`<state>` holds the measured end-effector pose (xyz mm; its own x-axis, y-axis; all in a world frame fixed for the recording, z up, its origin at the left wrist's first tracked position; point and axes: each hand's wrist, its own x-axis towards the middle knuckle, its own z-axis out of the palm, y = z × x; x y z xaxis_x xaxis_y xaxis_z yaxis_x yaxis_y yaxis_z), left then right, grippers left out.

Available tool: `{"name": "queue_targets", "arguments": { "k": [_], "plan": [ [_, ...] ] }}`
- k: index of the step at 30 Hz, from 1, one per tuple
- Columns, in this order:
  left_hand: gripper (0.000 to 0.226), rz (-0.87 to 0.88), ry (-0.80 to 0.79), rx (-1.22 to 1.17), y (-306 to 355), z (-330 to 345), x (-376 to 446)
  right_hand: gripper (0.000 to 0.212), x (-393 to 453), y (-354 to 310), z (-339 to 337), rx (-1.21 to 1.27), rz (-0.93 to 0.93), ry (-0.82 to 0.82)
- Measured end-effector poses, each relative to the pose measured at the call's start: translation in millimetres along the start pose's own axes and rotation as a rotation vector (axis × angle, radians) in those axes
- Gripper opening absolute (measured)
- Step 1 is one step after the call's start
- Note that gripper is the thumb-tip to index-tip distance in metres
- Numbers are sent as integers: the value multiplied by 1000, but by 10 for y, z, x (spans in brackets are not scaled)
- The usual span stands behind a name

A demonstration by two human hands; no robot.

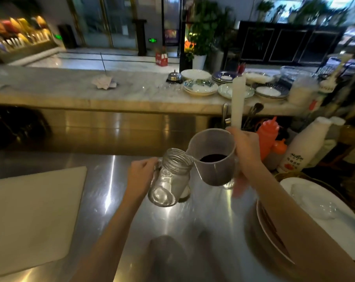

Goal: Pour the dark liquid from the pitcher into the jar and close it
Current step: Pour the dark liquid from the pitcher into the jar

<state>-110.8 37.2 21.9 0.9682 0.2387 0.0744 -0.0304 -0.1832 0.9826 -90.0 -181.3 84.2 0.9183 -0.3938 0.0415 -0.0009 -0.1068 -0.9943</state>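
Observation:
A clear glass jar (169, 178) with a threaded mouth is held tilted above the steel counter, empty. My left hand (141, 173) grips its handle on the left side. A translucent pitcher (212, 155) with dark liquid at its bottom is tilted, its spout touching the jar's rim. My right hand (246, 147) holds the pitcher by its handle side. No liquid is flowing. A small round lid-like object (185, 193) lies on the counter just behind the jar, partly hidden.
A white cutting board (30, 216) lies at left on the steel counter (119, 180). White plates (325, 210) sit at right. Red squeeze bottles (268, 137) and a white bottle (302, 147) stand right of the pitcher. Stacked plates (201, 87) cover the marble ledge behind.

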Motion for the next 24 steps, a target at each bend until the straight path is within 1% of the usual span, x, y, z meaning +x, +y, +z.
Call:
{"name": "queue_targets", "arguments": {
  "k": [4, 9, 12, 14, 17, 21, 24],
  "plan": [
    [53, 61, 57, 62, 238, -24, -11, 19, 87, -390, 11, -125, -143, -58],
    [49, 205, 112, 148, 498, -16, -134, 44, 190, -675, 43, -345, -502, -143],
    [52, 233, 133, 237, 568, 19, -192, 51, 161, -764, 101, -514, -706, -180],
    [52, 240, 138, 281, 575, 51, -222, 53, 133, -789, 137, -598, -802, -176],
    [51, 222, 145, 332, 561, 81, -263, 52, 72, -832, 159, -708, -883, -176],
    [52, 197, 149, 332, 567, 121, -305, 54, 91, -896, 148, -715, -926, -161],
    [53, 196, 146, 321, 574, 152, -329, 48, 72, -912, 170, -777, -945, -180]
  ]
}}
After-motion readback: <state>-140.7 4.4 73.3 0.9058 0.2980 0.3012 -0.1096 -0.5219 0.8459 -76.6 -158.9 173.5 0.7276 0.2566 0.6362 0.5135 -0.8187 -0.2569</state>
